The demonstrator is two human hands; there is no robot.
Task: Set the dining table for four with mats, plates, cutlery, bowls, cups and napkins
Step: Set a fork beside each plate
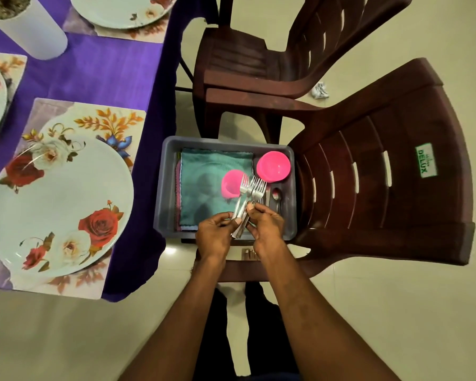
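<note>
- The left hand (216, 235) and right hand (265, 226), nearest the camera, meet over the near edge of a grey tray (165, 188); both pinch the handles of a bunch of forks (249, 199) with curled fingers.
- The forks are shiny steel, tines fanned upward and away from the person.
- In the tray lie a folded teal napkin (204, 185), two pink bowls (273, 166), and a spoon (277, 196) in a side compartment.
- The tray rests on the seat of a brown plastic chair (396, 188).
- To the left, on the purple-clothed tabletop (99, 72), a white rose-patterned plate (63, 207) sits on a floral mat (113, 125).
</note>
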